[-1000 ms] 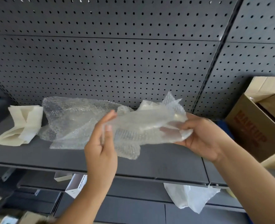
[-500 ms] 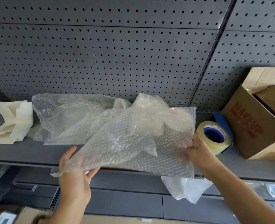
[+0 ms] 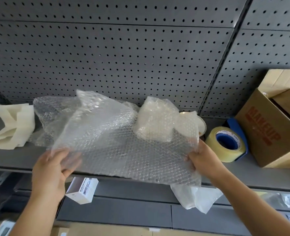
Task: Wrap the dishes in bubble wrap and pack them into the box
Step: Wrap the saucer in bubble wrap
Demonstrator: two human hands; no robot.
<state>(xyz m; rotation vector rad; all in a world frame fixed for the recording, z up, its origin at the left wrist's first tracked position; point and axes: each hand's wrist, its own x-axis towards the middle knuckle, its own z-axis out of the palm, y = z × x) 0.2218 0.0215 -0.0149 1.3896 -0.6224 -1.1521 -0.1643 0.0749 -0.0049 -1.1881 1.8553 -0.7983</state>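
Bubble wrap is held stretched as a wide sheet between the two hands, above the front edge of a grey shelf. Its right edge is gripped by the right hand, the fingers curled round the bunched plastic. Its left corner is held by the left hand, whose fingers are seen blurred through the sheet from underneath. Just beyond the right hand, past the sheet's far edge, a lumpy bundle wrapped in more bubble plastic is seen on the shelf; what is inside cannot be made out. Beyond the left hand a second, crumpled sheet is spread on the shelf, and further to that hand's left a folded stack of white foam is set. Just to the right of the right hand a roll of clear tape with a blue core is propped, and further right an open cardboard box with red lettering is placed. Below the right hand a piece of white plastic hangs under the shelf, and below the left hand a small white carton is seen. Behind everything a grey pegboard is mounted.
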